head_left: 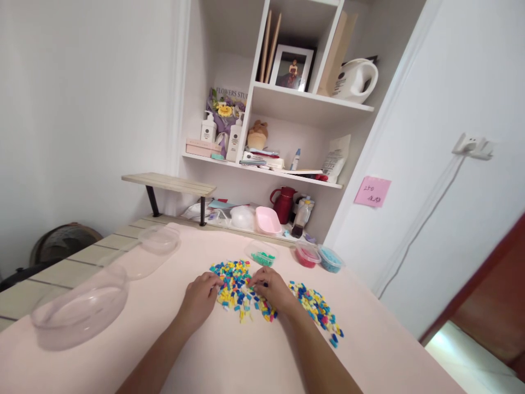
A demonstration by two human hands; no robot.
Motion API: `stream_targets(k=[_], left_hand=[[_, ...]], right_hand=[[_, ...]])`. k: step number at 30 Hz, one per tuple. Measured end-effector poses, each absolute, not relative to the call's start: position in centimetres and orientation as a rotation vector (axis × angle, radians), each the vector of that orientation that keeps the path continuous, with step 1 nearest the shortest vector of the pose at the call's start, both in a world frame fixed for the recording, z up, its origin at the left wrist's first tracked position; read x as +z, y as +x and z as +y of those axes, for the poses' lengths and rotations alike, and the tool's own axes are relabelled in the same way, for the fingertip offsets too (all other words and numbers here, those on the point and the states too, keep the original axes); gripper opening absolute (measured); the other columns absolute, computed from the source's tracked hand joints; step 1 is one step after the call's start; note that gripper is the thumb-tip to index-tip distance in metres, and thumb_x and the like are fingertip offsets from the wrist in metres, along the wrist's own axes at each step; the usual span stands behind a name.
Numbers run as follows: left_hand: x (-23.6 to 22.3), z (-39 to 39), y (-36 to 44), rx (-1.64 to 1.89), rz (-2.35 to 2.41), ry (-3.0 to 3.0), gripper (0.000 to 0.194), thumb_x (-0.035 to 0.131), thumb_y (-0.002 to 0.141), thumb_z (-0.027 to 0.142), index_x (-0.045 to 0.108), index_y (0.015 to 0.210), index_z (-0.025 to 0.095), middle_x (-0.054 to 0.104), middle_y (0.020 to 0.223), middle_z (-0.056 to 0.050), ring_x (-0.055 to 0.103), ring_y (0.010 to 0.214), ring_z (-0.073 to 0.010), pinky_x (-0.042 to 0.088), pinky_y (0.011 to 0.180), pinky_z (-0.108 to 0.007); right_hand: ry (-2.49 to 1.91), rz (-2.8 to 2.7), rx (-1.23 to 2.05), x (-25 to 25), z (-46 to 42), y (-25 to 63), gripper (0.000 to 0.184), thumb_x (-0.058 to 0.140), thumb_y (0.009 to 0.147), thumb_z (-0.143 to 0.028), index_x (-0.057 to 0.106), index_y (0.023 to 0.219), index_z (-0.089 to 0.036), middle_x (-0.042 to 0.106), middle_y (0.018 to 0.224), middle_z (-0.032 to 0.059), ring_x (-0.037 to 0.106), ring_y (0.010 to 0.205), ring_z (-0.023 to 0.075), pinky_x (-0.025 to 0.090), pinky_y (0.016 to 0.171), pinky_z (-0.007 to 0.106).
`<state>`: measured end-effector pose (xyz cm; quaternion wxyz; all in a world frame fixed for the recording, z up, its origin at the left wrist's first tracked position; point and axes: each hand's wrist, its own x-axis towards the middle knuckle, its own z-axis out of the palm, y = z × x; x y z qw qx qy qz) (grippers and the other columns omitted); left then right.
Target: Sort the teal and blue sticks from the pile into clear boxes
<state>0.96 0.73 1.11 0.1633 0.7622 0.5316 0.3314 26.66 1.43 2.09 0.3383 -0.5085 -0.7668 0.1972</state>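
A pile of small multicoloured pieces (235,282), mostly blue, yellow and teal, lies on the pink table cover (229,361). At its left edge rests my left hand (200,298), fingers curled together with the tips among the pieces. My right hand (273,287) reaches over the right side of the pile, thumb and fingers pinched close. Whatever sits between the fingertips of either hand is too small to make out. Right of my right wrist spreads a second pile of the same pieces (315,306). Behind the hands stands a clear tub with green pieces (263,257).
Tubs with red contents (307,256) and blue contents (330,259) stand at the back right. Large clear containers (82,312) occupy the left side. A small raised wooden shelf (168,184) is at the back left; a pink bowl (268,220) and red jug (284,205) stand behind.
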Motion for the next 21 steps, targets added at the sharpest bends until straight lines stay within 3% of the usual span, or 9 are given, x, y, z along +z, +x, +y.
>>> stream_targets(k=[5, 11, 21], left_hand=[[1.1, 0.8, 1.1, 0.939, 1.515, 2.181, 0.031, 0.043, 0.088, 0.015, 0.071, 0.094, 0.026, 0.069, 0.115, -0.003, 0.061, 0.113, -0.0178, 0.044, 0.101, -0.036], [1.2, 0.8, 1.1, 0.937, 1.515, 2.185, 0.032, 0.043, 0.088, 0.014, 0.071, 0.096, 0.027, 0.069, 0.114, -0.002, 0.061, 0.112, -0.017, 0.044, 0.1, -0.035], [1.3, 0.7, 1.0, 0.94, 1.529, 2.172, 0.031, 0.043, 0.087, 0.015, 0.071, 0.094, 0.027, 0.069, 0.114, -0.003, 0.062, 0.112, -0.0177, 0.044, 0.101, -0.037]], right_hand=[[-1.343, -2.034, 0.507, 1.9, 1.6, 26.8, 0.031, 0.064, 0.076, -0.01, 0.079, 0.096, -0.029, 0.063, 0.099, 0.0041, 0.062, 0.089, 0.0185, 0.049, 0.082, 0.029], [-1.366, -2.033, 0.441, 1.9, 1.8, 26.3, 0.027, 0.062, 0.078, -0.01, 0.079, 0.09, -0.027, 0.068, 0.094, 0.0043, 0.064, 0.09, 0.0195, 0.049, 0.083, 0.03], [-1.351, -1.795, 0.309, 5.4, 2.7, 28.6, 0.018, 0.061, 0.079, -0.029, 0.076, 0.083, -0.022, 0.071, 0.088, 0.0046, 0.065, 0.081, 0.0202, 0.05, 0.075, 0.03]])
